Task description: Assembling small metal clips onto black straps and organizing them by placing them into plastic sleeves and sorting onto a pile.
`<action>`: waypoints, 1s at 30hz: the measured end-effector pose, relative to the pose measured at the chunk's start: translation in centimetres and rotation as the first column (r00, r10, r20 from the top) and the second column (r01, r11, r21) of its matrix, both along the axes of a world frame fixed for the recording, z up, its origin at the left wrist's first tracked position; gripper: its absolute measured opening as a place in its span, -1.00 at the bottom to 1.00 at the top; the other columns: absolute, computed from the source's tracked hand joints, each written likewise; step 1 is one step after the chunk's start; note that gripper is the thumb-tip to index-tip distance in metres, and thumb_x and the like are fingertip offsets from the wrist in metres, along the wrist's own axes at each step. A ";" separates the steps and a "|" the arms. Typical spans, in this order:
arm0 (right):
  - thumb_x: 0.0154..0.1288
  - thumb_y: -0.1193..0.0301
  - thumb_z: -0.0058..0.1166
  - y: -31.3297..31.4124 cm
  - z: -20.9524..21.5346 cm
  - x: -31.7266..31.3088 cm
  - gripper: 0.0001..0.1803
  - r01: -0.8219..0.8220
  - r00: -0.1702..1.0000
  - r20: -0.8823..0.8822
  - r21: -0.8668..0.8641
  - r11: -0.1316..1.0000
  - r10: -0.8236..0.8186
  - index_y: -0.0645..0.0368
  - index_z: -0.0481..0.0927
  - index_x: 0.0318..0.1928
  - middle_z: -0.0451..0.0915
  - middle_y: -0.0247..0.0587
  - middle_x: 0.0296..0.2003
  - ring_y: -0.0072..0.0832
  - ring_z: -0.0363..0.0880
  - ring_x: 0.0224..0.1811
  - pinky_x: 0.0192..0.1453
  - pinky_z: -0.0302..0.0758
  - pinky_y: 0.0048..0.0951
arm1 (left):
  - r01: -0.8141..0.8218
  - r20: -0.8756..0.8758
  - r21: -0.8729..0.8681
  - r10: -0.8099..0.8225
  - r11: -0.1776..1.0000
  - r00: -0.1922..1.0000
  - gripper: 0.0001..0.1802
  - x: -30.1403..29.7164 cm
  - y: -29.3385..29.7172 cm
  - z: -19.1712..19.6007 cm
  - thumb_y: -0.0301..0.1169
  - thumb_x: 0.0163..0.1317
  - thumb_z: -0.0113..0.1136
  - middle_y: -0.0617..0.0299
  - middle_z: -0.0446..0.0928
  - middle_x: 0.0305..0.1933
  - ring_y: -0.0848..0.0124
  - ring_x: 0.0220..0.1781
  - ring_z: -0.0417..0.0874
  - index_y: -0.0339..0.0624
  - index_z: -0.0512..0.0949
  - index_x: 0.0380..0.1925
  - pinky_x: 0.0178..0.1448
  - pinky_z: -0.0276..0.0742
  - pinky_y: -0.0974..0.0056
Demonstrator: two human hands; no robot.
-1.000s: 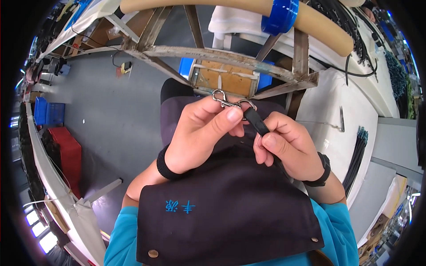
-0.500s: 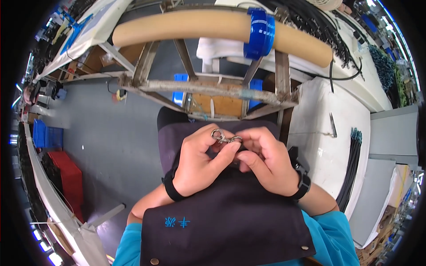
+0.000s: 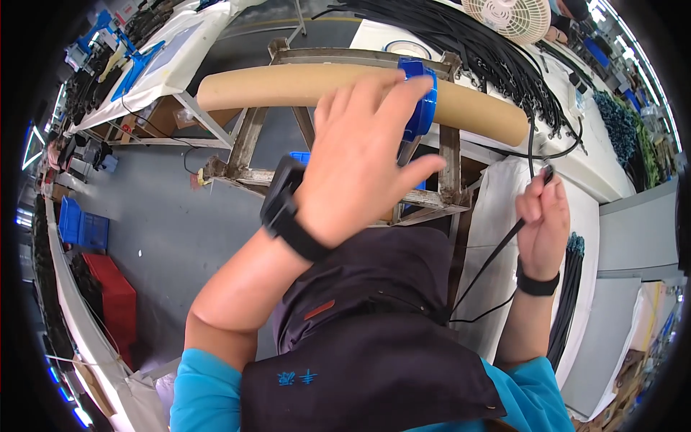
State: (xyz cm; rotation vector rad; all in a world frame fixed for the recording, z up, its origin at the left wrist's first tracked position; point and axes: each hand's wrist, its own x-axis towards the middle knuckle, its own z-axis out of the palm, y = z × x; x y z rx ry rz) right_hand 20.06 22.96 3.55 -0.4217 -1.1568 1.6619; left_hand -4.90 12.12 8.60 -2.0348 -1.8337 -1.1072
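My left hand reaches forward over a thick tan cardboard tube, fingers stretched out and thumb apart. Its fingertips overlap a shiny blue ring that sits around the tube; whether they touch it I cannot tell. Off to the right, my right hand is closed in a pinch on a flat black strap. The strap runs from the fingers down to my lap. A small dark metal piece shows at the fingertips, too small to make out.
Under the tube stands a worn metal frame. Many long black straps lie on the white table at the far right, by a beige fan. A bundle of black cords lies right of my right hand. Blue crates and a red box stand left.
Both hands were together over my lap holding a small metal snap hook. The left has moved forward to the tube; the right has moved right and now pinches a black strap.
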 end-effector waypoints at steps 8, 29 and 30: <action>0.41 0.40 -0.12 5.9 -2.6 -2.0 -0.89 -0.105 0.981 -0.180 -0.172 0.980 0.073 0.17 0.38 -0.22 0.48 -0.16 -0.04 -0.63 0.27 -0.39 -0.31 0.27 -0.59 | -0.272 -0.236 0.007 0.266 0.962 0.935 -0.16 -1.4 6.1 -2.1 -0.09 -0.22 0.45 0.07 0.30 0.21 0.06 0.27 0.28 0.21 0.33 0.17 0.18 0.05 -0.43; 0.41 0.44 -0.13 6.5 -2.7 -3.4 -0.91 0.067 0.998 -0.020 0.015 0.998 -0.067 0.20 0.37 -0.19 0.42 -0.35 -0.35 -0.61 0.33 -0.40 -0.32 0.27 -0.57 | -0.241 -0.258 0.039 0.243 0.970 0.935 -0.19 -7.2 3.4 -3.1 -0.01 -0.20 0.42 0.13 0.33 0.20 0.18 0.20 0.40 0.20 0.35 0.14 0.20 0.08 -0.33; 0.41 0.45 -0.14 5.9 -2.4 -3.1 -0.89 0.127 0.992 -0.012 0.044 0.991 -0.127 0.23 0.38 -0.16 0.48 -0.25 -0.20 -0.61 0.32 -0.40 -0.31 0.27 -0.57 | -0.212 -0.240 0.091 0.228 0.973 0.943 -0.14 -7.3 3.0 -3.3 0.03 -0.25 0.44 0.12 0.34 0.19 0.17 0.23 0.36 0.23 0.34 0.15 0.17 0.08 -0.36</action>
